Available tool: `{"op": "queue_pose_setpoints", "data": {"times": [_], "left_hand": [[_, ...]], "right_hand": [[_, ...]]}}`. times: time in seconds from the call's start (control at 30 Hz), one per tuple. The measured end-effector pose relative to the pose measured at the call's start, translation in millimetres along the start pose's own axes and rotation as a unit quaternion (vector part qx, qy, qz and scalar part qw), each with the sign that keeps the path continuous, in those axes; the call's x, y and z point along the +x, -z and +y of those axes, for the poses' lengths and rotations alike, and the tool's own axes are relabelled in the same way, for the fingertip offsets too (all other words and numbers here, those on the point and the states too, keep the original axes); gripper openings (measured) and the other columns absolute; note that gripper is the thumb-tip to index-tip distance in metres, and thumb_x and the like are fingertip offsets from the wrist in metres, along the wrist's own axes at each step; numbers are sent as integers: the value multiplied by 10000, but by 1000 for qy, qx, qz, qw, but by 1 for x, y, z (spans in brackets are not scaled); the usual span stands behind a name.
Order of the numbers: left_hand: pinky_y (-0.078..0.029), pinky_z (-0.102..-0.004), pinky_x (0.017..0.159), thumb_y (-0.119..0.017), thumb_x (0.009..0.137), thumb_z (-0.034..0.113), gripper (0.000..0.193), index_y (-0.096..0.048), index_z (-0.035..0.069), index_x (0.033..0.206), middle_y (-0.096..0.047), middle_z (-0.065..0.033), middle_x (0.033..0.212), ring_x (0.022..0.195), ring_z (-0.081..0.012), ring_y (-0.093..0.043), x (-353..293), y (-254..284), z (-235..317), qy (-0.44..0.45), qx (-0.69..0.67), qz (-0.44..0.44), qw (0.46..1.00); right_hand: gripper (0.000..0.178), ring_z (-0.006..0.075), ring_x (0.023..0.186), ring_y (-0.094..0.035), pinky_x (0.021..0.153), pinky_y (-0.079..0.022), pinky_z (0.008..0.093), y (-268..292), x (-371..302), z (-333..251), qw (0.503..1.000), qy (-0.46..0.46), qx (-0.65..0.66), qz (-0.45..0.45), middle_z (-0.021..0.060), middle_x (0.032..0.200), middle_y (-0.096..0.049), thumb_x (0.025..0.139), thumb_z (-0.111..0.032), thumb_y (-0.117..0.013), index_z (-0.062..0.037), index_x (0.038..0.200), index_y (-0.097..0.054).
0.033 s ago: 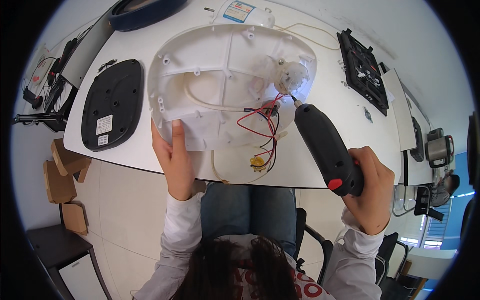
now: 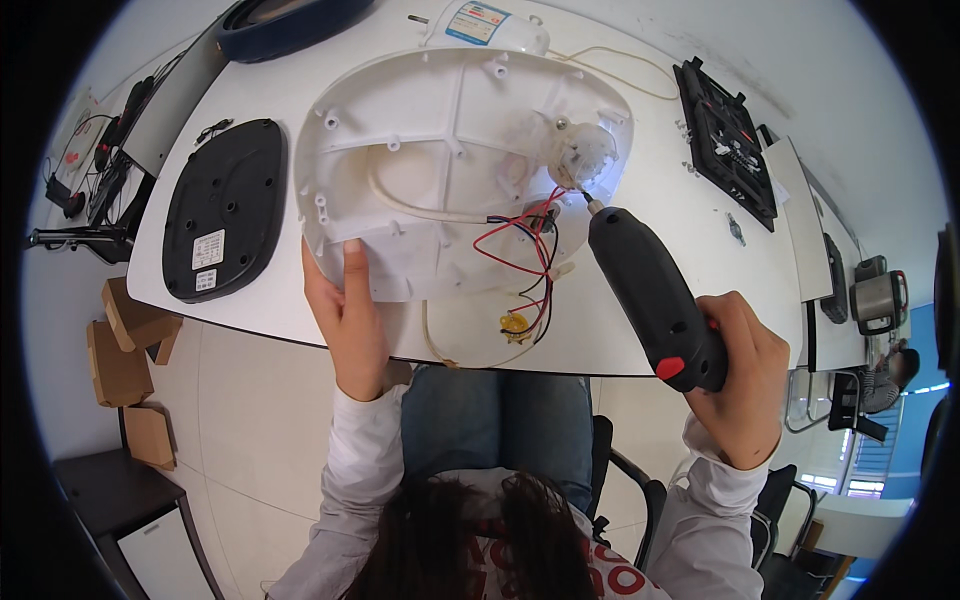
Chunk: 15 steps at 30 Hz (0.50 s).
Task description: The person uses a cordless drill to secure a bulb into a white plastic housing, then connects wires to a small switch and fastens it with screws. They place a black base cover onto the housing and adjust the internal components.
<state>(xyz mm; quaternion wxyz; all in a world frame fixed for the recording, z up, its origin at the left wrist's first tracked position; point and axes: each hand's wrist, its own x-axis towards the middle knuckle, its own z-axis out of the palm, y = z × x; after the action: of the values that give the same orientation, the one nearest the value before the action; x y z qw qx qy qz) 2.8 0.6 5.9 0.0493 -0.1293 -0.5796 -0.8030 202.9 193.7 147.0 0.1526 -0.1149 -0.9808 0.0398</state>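
Note:
My left hand [image 2: 350, 320] grips the near left edge of a white plastic housing [image 2: 420, 115], thumb inside and fingers beneath. My right hand [image 2: 745, 375] is wrapped around the rear of a black electric screwdriver [image 2: 645, 280] with a red switch. Its bit points up and left, meeting the lower edge of a round whitish part [image 2: 583, 155] inside the housing's right end. A light shines beside that part. Red and black wires [image 2: 530, 245] run from there to a small yellow component [image 2: 515, 325]. A white cable [image 2: 400, 203] curves through the housing.
On the left lies a black base plate [image 2: 225, 215] with two labels. An open black tool case [image 2: 728, 145] sits at the right, with small metal pieces [image 2: 737, 229] near it. Behind the housing are a white cylindrical part [image 2: 485, 28] and a dark blue ring-shaped object [image 2: 290, 25].

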Motion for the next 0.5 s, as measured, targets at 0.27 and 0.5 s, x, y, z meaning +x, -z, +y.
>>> {"op": "queue_pose_setpoints", "data": {"times": [0.27,0.5], "left_hand": [[-326,-286,1040,-516,1002,164,441,-420,-35,1383,-515,-112,1338,1204,-166,-471,0,1,-2,-5,6,5,1000],[-311,-291,1053,-514,998,162,444,-422,-38,1384,-507,-117,1353,1222,-173,-463,1,2,-2,-2,9,4,1000]], "right_hand": [[479,275,663,-600,583,-460,342,5,4,3,999,20,-21,-14,76,830,-571,563,-76,-776,-61,997,-575],[490,278,674,-608,583,-462,338,6,5,1,1000,15,-16,-18,74,843,-575,565,-75,-778,-63,1009,-572]]}}
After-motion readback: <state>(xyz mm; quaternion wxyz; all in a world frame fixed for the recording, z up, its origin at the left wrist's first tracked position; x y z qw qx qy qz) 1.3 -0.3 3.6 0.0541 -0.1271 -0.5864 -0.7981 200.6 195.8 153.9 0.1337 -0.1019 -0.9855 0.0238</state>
